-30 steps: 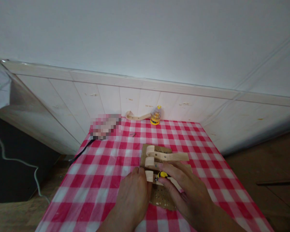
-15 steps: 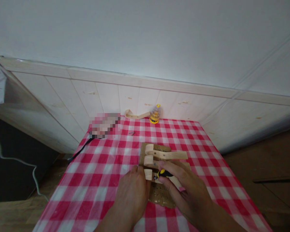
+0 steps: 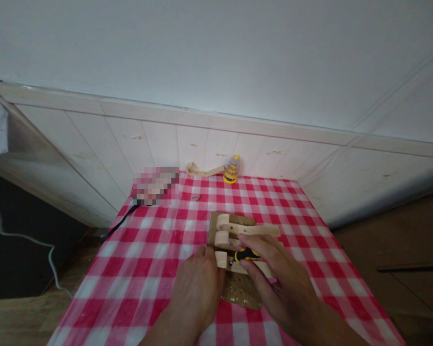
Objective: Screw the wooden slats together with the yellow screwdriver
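Three pale wooden hooks lie side by side across a brown, tape-wrapped slab with small holes (image 3: 241, 294). The far hook (image 3: 263, 230) shows two screws, and the middle hook (image 3: 222, 239) is partly covered. My left hand (image 3: 197, 288) is closed about the curled left end of the near hook (image 3: 221, 259), against the slab's edge; its fingertips are hidden. Between the thumb and fingers of my right hand (image 3: 283, 283) is a small black-and-yellow screwdriver (image 3: 246, 254), tilted, with its tip at a screw in the near hook.
A red-and-white checked cloth (image 3: 130, 283) covers the table. At its back edge are another wooden hook (image 3: 204, 171) and a yellow screwdriver-bit holder (image 3: 231, 170). Small screws (image 3: 197, 198) lie nearer. A blurred-out object (image 3: 155, 186) with a black strap (image 3: 120, 222) sits back left.
My right fingers have shifted and turned on the screwdriver, and its handle shows at a different angle. My left hand, the hooks and the slab stay in place.
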A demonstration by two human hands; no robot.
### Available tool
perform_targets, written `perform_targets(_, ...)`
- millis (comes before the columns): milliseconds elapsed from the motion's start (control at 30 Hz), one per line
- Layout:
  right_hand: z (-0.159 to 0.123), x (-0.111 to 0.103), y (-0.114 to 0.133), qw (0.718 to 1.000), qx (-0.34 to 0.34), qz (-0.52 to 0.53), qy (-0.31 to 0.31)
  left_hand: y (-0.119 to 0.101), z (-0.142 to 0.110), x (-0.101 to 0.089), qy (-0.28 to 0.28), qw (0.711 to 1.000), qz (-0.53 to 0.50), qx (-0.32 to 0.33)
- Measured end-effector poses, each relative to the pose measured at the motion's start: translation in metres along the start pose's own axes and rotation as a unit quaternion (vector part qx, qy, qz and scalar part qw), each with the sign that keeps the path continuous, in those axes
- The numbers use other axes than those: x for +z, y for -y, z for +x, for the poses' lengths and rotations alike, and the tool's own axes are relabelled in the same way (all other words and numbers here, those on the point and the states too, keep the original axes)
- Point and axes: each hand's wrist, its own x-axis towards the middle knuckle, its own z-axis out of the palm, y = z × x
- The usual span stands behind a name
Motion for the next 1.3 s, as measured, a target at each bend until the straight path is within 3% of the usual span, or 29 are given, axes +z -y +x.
perform_targets(267, -0.0028, 0.0016, 0.0024, 1.000, 0.003, 0.008, 0.015, -0.0015, 0.0018, -0.0021, 0.022, 1.000, 0.011, -0.017)
perform_targets(1300, -0.0004, 0.0090, -0.0017, 0.999, -0.045, -0.004, -0.007, 0.0002, 0.0019, -0.0008, 0.017, 1.000, 0.005, -0.004)
